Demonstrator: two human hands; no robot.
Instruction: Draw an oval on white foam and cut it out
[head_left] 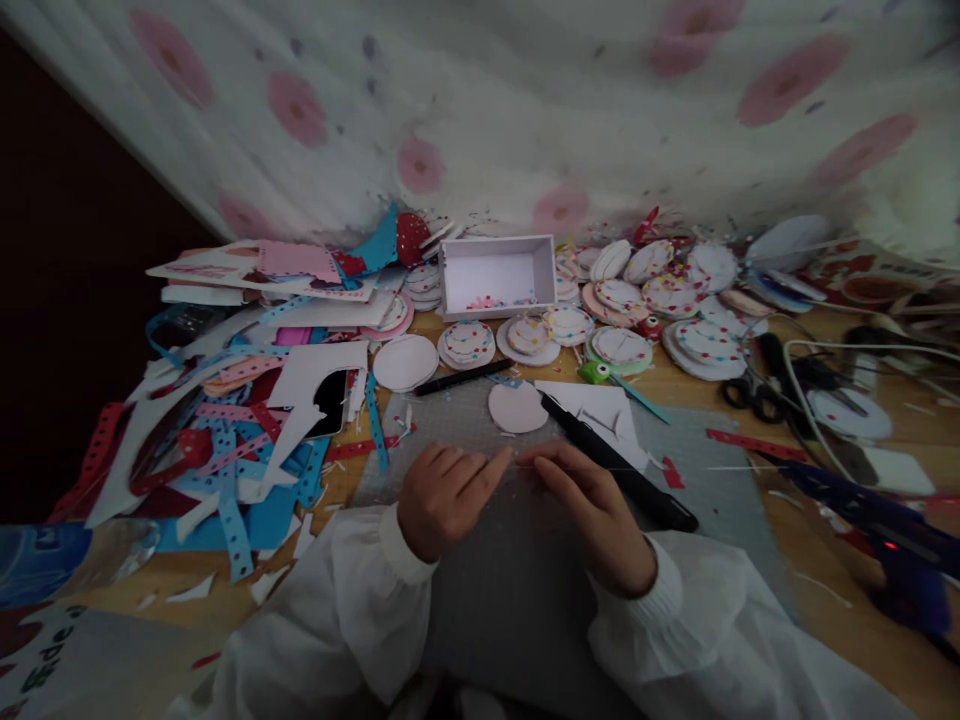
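Observation:
My left hand [452,497] and my right hand [589,510] meet over the grey cutting mat [510,610], fingertips close together. The left fingers are curled, the index finger reaching right. On the right, thumb and fingers press together in a pinch. A thin pale strand [739,468] stretches from near the right fingers toward the tip of a blue glue gun [862,510] with a red light. Whatever lies between the fingertips is too small to make out. Just beyond them lies a white paper disc [518,407]. Beside the right hand rests a thick black tool [622,465].
A white open box [497,277] holds small coloured beads. Several decorated round discs [466,343] are piled around it. Paper scraps [232,440] heap at left, near a plastic bottle [67,560]. Scissors [752,395] and cables lie right. A black pen-like stick [461,378] lies behind the mat.

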